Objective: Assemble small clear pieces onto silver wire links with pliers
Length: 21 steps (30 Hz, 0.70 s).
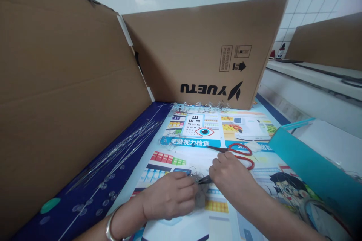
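Observation:
My left hand (175,195) is closed, its fingers pinching a small piece of thin wire with clear bits (195,176). Closed around a dark narrow-tipped metal tool (206,180) is my right hand (230,175); most of the tool is hidden in the fist, and its tips point left at the wire piece. Scissors with red handles (240,150) lie just beyond my right hand, their dark blades toward the left. Both hands are low over the printed sheet (181,150), close together.
Tall cardboard panels (169,56) stand at the left and back. Long clear strands (121,147) and loose clear beads (103,185) lie on the blue cloth. Several clear wired pieces (209,107) line the back panel. A teal box (305,165) and a tape roll (316,214) sit right.

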Each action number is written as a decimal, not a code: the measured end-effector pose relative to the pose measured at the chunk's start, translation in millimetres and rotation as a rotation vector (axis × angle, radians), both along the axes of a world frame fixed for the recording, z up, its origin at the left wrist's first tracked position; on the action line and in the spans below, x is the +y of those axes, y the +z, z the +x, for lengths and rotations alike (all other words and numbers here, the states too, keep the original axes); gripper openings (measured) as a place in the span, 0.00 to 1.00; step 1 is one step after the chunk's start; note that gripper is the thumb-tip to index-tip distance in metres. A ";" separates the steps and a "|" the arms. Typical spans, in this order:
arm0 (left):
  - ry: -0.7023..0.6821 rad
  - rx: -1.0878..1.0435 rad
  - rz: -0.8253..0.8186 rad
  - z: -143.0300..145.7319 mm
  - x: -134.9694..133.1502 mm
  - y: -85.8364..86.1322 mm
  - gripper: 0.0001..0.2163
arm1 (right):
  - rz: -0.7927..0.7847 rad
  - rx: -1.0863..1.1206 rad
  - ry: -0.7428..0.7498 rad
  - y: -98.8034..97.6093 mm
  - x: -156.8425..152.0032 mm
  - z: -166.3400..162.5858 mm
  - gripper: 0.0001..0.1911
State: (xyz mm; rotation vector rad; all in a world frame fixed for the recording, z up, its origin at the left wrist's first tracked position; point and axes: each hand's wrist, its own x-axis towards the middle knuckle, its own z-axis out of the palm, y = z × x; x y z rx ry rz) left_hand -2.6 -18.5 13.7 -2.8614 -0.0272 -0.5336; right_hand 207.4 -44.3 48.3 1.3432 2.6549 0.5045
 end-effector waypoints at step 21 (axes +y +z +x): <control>-0.008 -0.035 -0.002 -3.9 1.0 -2.3 0.06 | 0.055 0.012 -0.049 30.5 -8.9 3.2 0.03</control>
